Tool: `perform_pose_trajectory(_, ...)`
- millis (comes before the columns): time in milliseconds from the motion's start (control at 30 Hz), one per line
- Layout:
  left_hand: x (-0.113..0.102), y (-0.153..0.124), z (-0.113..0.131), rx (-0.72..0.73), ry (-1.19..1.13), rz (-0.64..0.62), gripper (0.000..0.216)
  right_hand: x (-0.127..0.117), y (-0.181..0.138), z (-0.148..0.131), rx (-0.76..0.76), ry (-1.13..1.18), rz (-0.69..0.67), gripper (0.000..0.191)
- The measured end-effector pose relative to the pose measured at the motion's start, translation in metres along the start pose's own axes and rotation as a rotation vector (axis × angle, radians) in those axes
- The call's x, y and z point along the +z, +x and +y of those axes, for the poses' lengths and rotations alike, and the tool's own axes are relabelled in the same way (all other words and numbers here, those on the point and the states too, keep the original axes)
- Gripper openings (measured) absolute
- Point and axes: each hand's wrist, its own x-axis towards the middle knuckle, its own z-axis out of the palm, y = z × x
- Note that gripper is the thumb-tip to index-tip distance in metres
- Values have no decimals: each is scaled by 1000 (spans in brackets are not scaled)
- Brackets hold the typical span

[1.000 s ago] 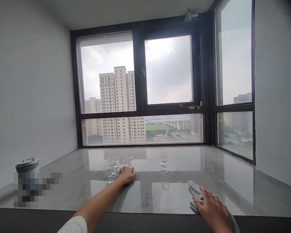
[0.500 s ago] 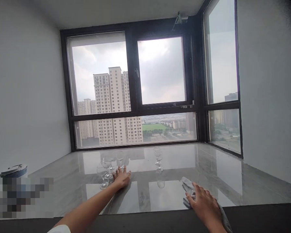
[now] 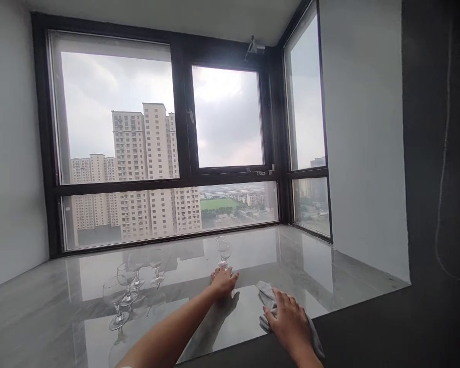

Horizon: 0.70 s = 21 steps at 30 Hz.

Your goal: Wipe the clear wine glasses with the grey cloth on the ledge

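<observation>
My left hand (image 3: 224,281) reaches across the glossy marble sill (image 3: 299,266), its fingers spread at the foot of a lone stemmed glass (image 3: 224,250) that stands upright just beyond them. I cannot tell if the fingers touch the glass base. My right hand (image 3: 287,322) rests palm down, fingers loosely apart, on a crumpled grey cloth (image 3: 266,292) near the sill's front edge. Several more stemmed glasses (image 3: 127,283) stand in a group to the left, apart from both hands.
A big black-framed window (image 3: 184,128) runs along the back and the right corner. White walls close in both sides. A dark ledge (image 3: 352,337) forms the sill's front edge, with a dark wall panel (image 3: 440,153) at the far right.
My left hand has left the group of glasses and moved right to the lone glass. The view swung right; the lidded container at the left is out of view. My right hand stays on the cloth.
</observation>
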Motion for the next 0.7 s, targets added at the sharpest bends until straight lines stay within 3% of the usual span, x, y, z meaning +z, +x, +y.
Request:
perform_pose_trajectory(167,3,-15,-12,96,20,12,53,-3,0,1,3,-3,-34,54)
perform_pose_trajectory(367,-15,-90,-73,144,15,47,55,12,3,11,-16,-61,-29,58)
perform_pose_trajectory(533,-41,-143,-140,-19,18,102,56,32,13,25,-5,-16,-92,68)
perform_pose_trajectory(700,-58,-153,-182,-225,73,133,60,35,28,35,21,67,-197,74)
